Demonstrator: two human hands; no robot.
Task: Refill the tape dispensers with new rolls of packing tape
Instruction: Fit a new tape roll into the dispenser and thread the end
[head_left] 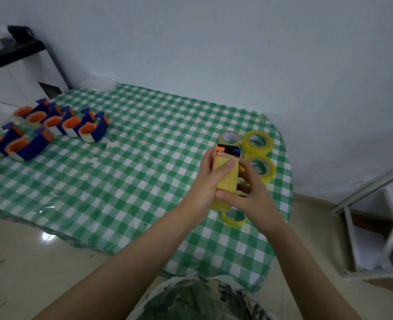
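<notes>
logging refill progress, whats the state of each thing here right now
tape dispenser: held up, yellow roll on it
yellow tape roll: gripped by both hands
left hand: curled round the roll
right hand: thumb pressing the roll, fingers behind
spare tape rolls: loose, lying flat on the tablecloth
other dispensers: grouped at the tablecloth's left, untouched

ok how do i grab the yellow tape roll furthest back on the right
Probably from above: the yellow tape roll lies flat, hole up, so hook fingers into the core and press the thumb on the outer wall. Take its right side; other rolls crowd its left and near sides.
</notes>
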